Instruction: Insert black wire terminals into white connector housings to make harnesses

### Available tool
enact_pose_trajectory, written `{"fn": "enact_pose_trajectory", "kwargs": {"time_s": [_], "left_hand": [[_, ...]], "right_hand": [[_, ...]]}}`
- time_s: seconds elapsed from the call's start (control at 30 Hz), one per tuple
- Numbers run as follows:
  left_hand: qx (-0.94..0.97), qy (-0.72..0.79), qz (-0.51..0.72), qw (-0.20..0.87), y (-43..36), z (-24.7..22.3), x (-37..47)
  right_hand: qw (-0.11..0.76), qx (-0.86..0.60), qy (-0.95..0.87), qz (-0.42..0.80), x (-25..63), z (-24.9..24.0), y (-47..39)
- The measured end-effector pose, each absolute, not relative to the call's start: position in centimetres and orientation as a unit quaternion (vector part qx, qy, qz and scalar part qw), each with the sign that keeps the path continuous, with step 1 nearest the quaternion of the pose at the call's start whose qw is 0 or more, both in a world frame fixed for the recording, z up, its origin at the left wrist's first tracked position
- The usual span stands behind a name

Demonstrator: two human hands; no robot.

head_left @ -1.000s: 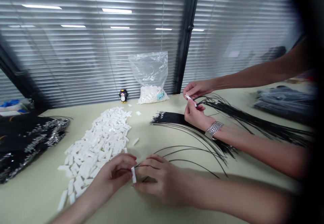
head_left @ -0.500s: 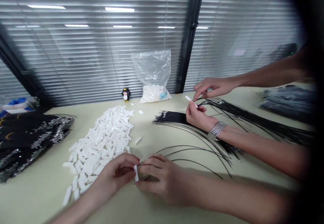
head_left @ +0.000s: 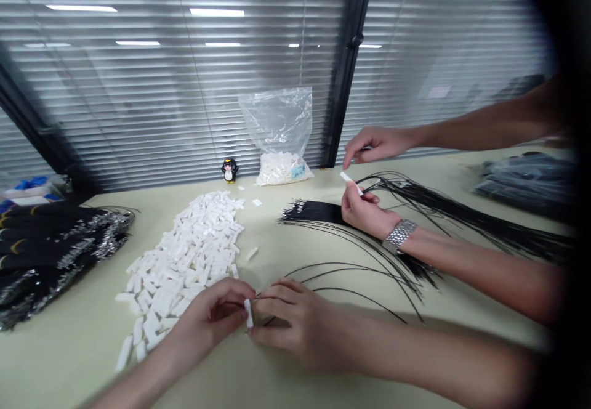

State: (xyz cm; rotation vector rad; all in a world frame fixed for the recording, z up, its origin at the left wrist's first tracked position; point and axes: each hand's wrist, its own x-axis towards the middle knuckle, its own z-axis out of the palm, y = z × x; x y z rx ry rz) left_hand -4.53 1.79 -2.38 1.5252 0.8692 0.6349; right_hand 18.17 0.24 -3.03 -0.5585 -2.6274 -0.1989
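At the front of the table my left hand is closed, pinching a small white plastic connector housing between thumb and fingertips. Facing it, my right hand is closed on thin black wires, its fingertips right at the connector housing. A few black wires arc out behind my right hand toward the right. How far the wire tips go into the housing is hidden by my fingers. A large heap of white connector housings lies beyond my left hand.
On the right, a co-worker's hand holds a white piece; their other hand hovers above. Black wire bundles lie between us. Against the blinds stand a clear bag of white pieces and a penguin figurine. More wire bundles lie left.
The co-worker's upper hand has lifted and shifted left, away from the white piece. My own hands keep nearly the same pose around the connector housing.
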Motion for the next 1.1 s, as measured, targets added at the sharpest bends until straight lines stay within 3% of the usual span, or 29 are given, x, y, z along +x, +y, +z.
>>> {"fn": "enact_pose_trajectory", "kwargs": {"time_s": [1.1], "left_hand": [[0.655, 0.377, 0.273, 0.596, 1.78, -2.21, -4.49]], "right_hand": [[0.218, -0.203, -0.952, -0.067, 18.02, -3.61, 0.34]]}}
